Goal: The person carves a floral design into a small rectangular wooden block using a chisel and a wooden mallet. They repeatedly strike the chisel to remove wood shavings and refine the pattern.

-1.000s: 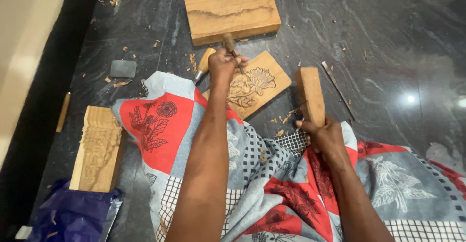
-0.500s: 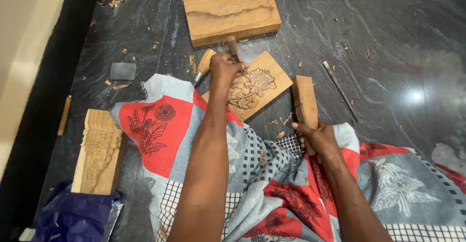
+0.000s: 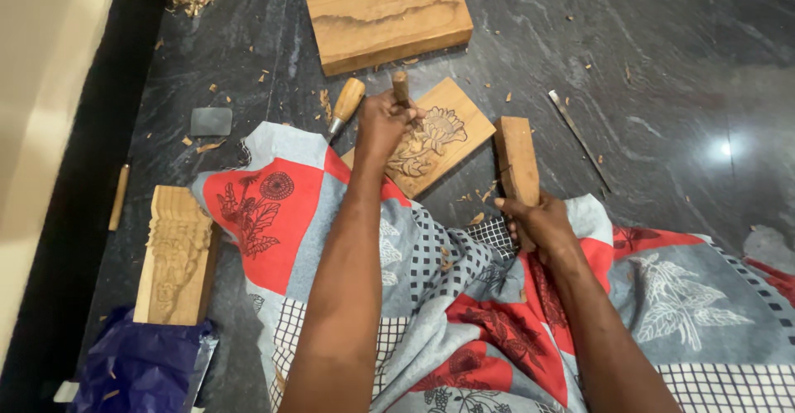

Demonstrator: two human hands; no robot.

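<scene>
Dark stone floor, one, strewn with wood chips. Patterned cloth, one, red, grey and checked, spread across the lap. Wooden blocks, three: plain block at top, carved post at left beside one blue plastic bag, and flower-carved panel at centre, partly lying on the cloth edge. Wooden mallet, one, just right of the panel. Chisels, three: held chisel, spare wood-handled chisel left of it, thin metal tool lying well right.

Left hand: closed fully around the held chisel, handle end protruding above the fist, tip set on the panel. Right hand: wrapped tight round the mallet's lower end, head pointing away.
</scene>
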